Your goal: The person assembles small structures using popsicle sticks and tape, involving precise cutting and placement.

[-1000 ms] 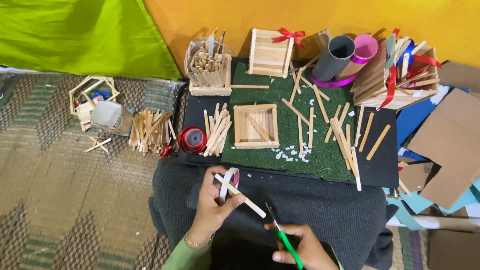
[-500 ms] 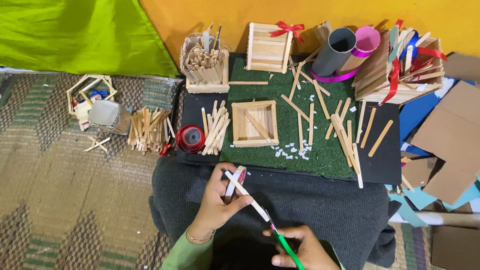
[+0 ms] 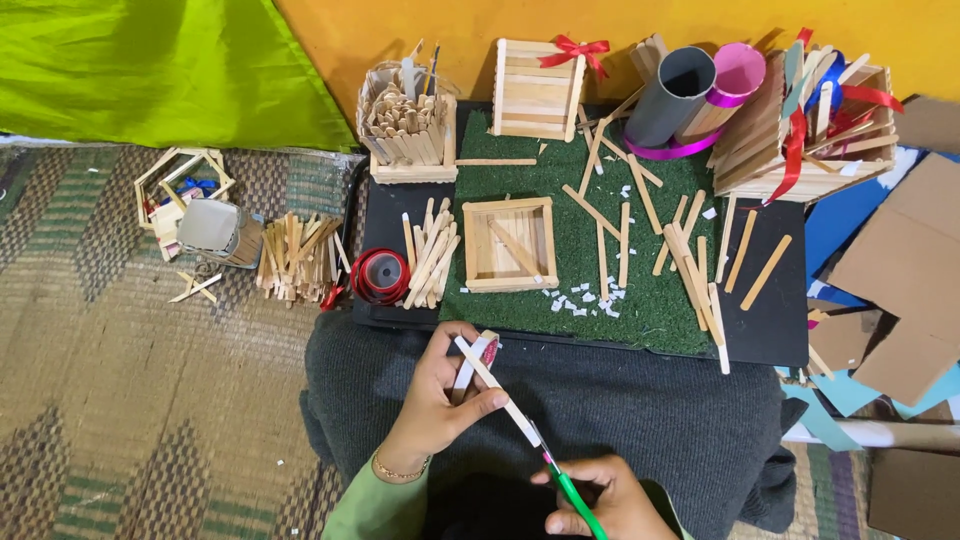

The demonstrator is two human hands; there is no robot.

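Observation:
My left hand (image 3: 432, 405) pinches a flat wooden stick wrapped in white tape (image 3: 493, 388) and a second stick with a red end behind it, over a dark grey cloth (image 3: 640, 400) on my lap. My right hand (image 3: 600, 500) grips a green-handled cutter (image 3: 572, 490) whose tip touches the lower end of the white stick. Just beyond lies a green turf mat (image 3: 600, 250) on a black board, bearing a square frame of sticks (image 3: 508, 243), loose sticks and small white scraps (image 3: 580, 298).
A red tape roll (image 3: 380, 275) and a stick bundle sit at the board's left. Behind stand a stick-filled box (image 3: 405, 130), a slatted crate with a red bow (image 3: 535, 88), grey and pink tubes (image 3: 690, 95) and a ribboned stick house (image 3: 810, 125). Cardboard pieces lie right, stick piles left on the woven mat.
My hands have come slightly up and together. The white stick has tilted so its lower end meets the cutter's tip, and the right hand has moved closer under it.

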